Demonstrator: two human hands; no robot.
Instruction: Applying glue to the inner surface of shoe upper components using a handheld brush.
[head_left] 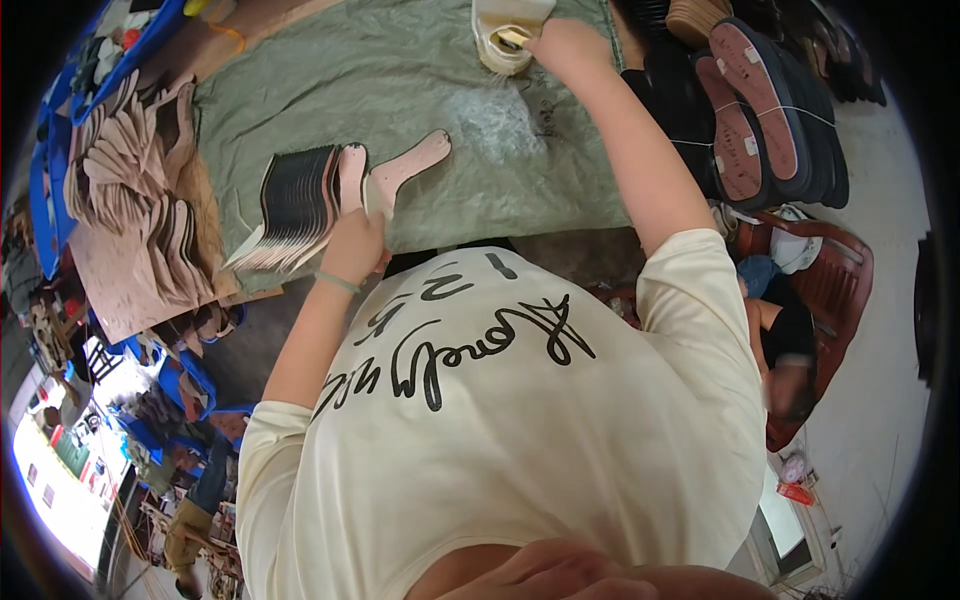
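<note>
My right hand [572, 48] is at the far side of the table, its fingers closed on a brush [514, 37]. The brush dips into a cut-open plastic jug [486, 14], whose rim is coated with something yellowish like glue. Close to my body, my left hand [357, 243] is closed at the lower end of a pale pink, dark-edged cut shoe piece [420, 155]. Left of that hand, a fanned row of similar pieces [300, 195] lies overlapped with dark faces showing. My left fingertips are partly hidden.
A green cloth [420, 60] covers the table, with a whitish dried patch [495, 125] near the jug. Stacks of pink cut pieces [135, 160] lie at the left. Tied bundles of soles [765, 110] stand at the right, near a reddish-brown chair [840, 270] with a person beside it.
</note>
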